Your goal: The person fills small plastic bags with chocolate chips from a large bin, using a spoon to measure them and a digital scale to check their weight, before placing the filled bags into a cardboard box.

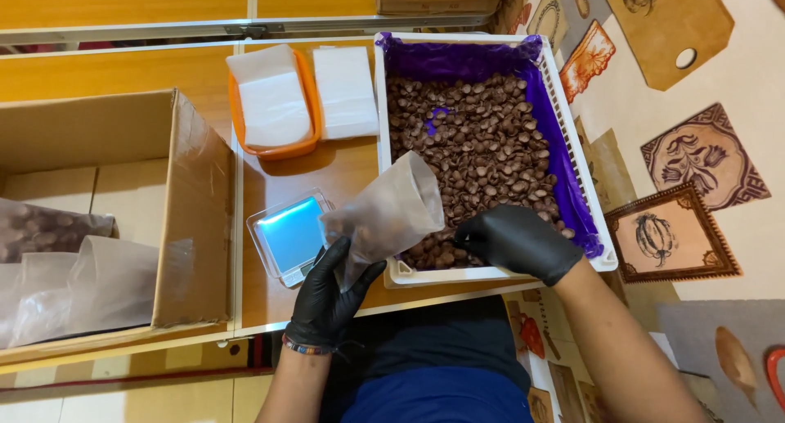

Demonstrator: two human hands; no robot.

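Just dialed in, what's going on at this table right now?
A person in black gloves is working at a wooden table. The left hand holds a small translucent bag open beside a white crate lined in purple plastic and filled with small brown round pieces. The right hand is down among those pieces at the crate's near edge. A small digital scale sits just left of the bag, and a cardboard box with filled bags stands further left.
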